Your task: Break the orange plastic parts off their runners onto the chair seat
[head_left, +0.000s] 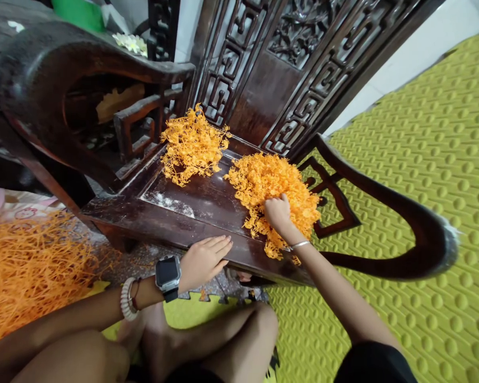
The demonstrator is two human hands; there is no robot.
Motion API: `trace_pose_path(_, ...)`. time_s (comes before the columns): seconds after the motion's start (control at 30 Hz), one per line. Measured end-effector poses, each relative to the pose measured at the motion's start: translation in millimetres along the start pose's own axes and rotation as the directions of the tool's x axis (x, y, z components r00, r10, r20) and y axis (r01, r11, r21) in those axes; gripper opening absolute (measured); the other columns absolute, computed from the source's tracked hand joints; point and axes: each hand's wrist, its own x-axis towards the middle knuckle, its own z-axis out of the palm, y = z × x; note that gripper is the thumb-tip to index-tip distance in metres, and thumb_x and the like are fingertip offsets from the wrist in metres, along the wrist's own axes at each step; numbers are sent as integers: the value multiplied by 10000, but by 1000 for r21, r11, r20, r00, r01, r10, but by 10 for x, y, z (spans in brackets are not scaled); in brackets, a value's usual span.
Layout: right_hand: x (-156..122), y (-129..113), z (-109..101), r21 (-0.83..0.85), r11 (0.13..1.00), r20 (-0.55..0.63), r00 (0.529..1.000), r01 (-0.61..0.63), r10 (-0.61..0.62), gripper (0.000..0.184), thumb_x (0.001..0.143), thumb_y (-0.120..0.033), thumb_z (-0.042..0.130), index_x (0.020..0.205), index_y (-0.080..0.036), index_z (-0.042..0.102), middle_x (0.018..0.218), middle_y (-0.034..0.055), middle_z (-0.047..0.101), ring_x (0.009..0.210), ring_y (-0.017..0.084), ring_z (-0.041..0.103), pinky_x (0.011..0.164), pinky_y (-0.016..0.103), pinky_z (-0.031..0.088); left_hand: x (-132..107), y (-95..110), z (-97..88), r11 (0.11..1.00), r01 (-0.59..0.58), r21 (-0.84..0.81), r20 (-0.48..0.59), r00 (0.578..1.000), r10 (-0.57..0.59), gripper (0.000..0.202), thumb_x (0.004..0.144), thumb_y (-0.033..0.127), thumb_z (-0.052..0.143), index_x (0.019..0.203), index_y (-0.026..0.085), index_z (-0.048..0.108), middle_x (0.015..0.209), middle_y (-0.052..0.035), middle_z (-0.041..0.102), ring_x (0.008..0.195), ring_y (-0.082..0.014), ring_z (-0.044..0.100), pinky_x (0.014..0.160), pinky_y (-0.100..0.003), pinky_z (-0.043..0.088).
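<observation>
Two heaps of orange plastic flower pieces lie on the seat of a dark carved wooden chair (207, 197). The larger heap (271, 181) is on the right, and the smaller heap (193, 146) sits further back on the left. My right hand (278, 213) presses into the near side of the larger heap with its fingers curled closed. Whatever those fingers hold is hidden. Flat on the seat's front edge rests my left hand (207, 259), fingers stretched out and nothing in it.
On the floor at left spreads a big pile of orange plastic strands (32, 271). Curved chair arms (407, 266) stand on both sides of the seat. White powder (167, 202) marks the seat. Yellow foam mat (435, 175) covers the floor at right.
</observation>
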Motion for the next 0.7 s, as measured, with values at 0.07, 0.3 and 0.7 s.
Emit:
trace_pose_path(0.07, 38, 17, 33, 7, 999, -6, 999, -41, 41, 276, 749, 1, 455, 747, -112, 707, 747, 170, 672, 732, 253, 595, 794, 411, 255, 0, 0, -20, 1000, -2, -5, 5, 1000, 2, 395, 905, 249, 461, 1261, 94, 531, 1332, -97, 538, 1231, -190, 498, 1034, -342, 417)
trace_pose_path(0.3, -153, -55, -165, 146, 989, -105, 994, 8, 8, 242, 802, -207, 587, 1008, -88, 625, 933, 156, 650, 846, 265, 596, 806, 368, 318, 38, -42, -184, 989, 50, -143, 71, 997, -40, 361, 925, 323, 435, 1205, 153, 586, 1284, -69, 586, 1203, -189, 525, 1012, -354, 440)
trace_pose_path(0.7, -982, -371, -905, 886, 47, -454, 843, 462, 289, 279, 946, -442, 357, 961, -221, 527, 958, 45, 594, 907, 165, 580, 835, 328, 467, 738, 344, -582, 833, 49, -551, -47, 995, -89, 843, 784, 468, 621, 1419, 105, 203, 1450, -214, 330, 1308, -308, 378, 1044, -443, 394)
